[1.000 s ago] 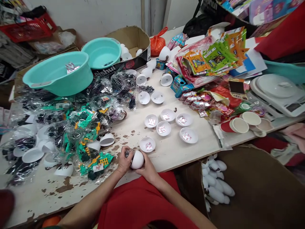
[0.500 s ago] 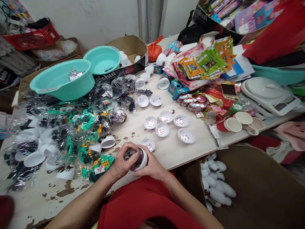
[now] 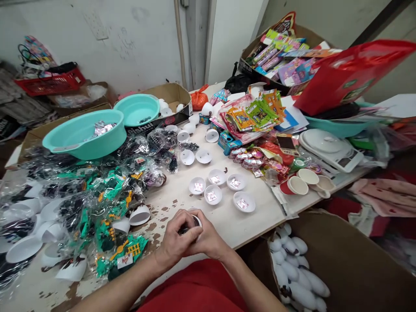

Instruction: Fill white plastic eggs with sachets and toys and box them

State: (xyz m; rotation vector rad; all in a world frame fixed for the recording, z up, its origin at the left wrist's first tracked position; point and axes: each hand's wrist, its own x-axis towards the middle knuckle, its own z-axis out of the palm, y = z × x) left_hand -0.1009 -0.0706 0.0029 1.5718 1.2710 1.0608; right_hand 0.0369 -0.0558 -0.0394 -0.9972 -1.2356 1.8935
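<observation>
At the table's front edge, both hands close around a white plastic egg-shell half (image 3: 198, 221) with a dark bagged toy (image 3: 183, 229) pressed into it. My left hand (image 3: 173, 238) bends its fingers and thumb over the toy. My right hand (image 3: 209, 238) cups the shell from the right; fingers hide most of it. Beyond the hands stand several white shell halves (image 3: 213, 196), each with a small printed packet inside. To the left lies a heap of clear-bagged green, orange and dark toy parts (image 3: 113, 208). Farther back are shell halves (image 3: 203, 157) without packets.
Two turquoise basins (image 3: 84, 147) stand at the back left. Candy packets (image 3: 256, 115), paper cups (image 3: 294, 185) and a white scale (image 3: 328, 147) crowd the right. Below the table edge, a carton (image 3: 344, 260) holds closed white eggs (image 3: 299, 273).
My hands have closed more tightly around the shell, covering more of it and the toy. My right hand has come over against my left. The camera view has tilted upward and shifted right.
</observation>
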